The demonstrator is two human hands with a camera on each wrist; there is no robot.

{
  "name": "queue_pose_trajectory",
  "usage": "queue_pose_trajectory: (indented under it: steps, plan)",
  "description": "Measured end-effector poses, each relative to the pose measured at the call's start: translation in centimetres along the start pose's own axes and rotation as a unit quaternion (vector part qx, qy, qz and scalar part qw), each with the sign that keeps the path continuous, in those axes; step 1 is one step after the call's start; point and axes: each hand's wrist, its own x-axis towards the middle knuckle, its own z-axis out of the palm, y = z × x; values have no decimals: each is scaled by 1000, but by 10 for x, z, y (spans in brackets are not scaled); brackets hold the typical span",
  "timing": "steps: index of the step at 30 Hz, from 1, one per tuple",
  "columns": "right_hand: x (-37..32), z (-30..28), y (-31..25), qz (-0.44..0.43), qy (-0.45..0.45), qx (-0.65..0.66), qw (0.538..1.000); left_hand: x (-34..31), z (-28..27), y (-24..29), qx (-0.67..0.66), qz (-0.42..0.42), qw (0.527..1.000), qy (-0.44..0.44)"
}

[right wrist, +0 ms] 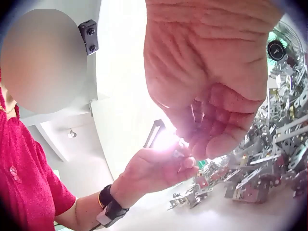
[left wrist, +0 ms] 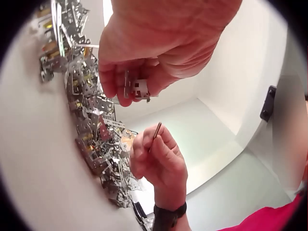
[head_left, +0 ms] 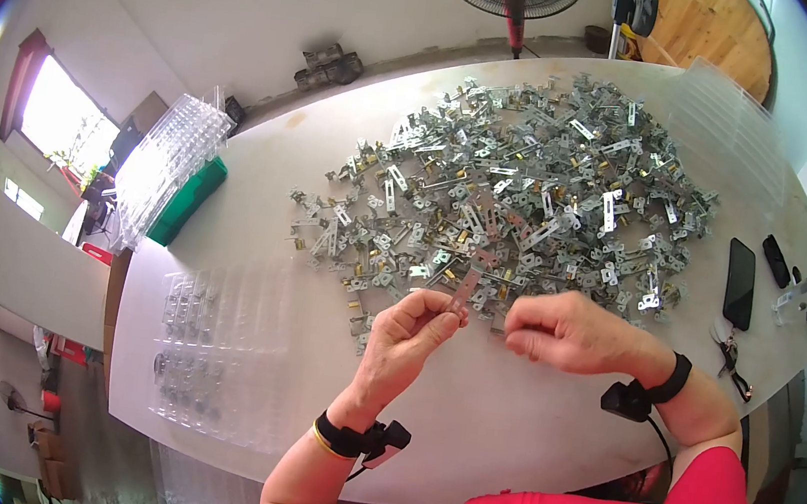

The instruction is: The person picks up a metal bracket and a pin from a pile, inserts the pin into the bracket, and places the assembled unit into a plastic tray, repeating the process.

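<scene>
Between thumb and fingers, my left hand pinches a flat metal bracket that points up toward the pile of metal parts. In the left wrist view a small slotted metal piece shows at the left fingertips. My right hand is just to the right, apart from the left, fingers curled. It pinches a thin metal pin, seen in the left wrist view. In the right wrist view the curled right fingers hide most of what they hold.
Clear plastic trays lie at the table's left. Another clear tray is at the back right. A phone and pliers lie on the right. A green bin stands beyond the left edge, with stacked clear trays.
</scene>
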Motion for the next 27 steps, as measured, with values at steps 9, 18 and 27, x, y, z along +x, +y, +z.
queue_pose_trajectory:
  steps: [9, 18, 27]
  plan:
    - [10, -14, 16, 14, 154, 170, 973, 22, 4, -40, -163, -19, 979, -118]
    - [13, -2, 27, 42, 164, 176, 970, 17, 16, -43, -122, -35, 977, -171]
    - [16, 23, 23, 64, 202, 142, 967, 11, 26, -53, 70, 92, 991, -64]
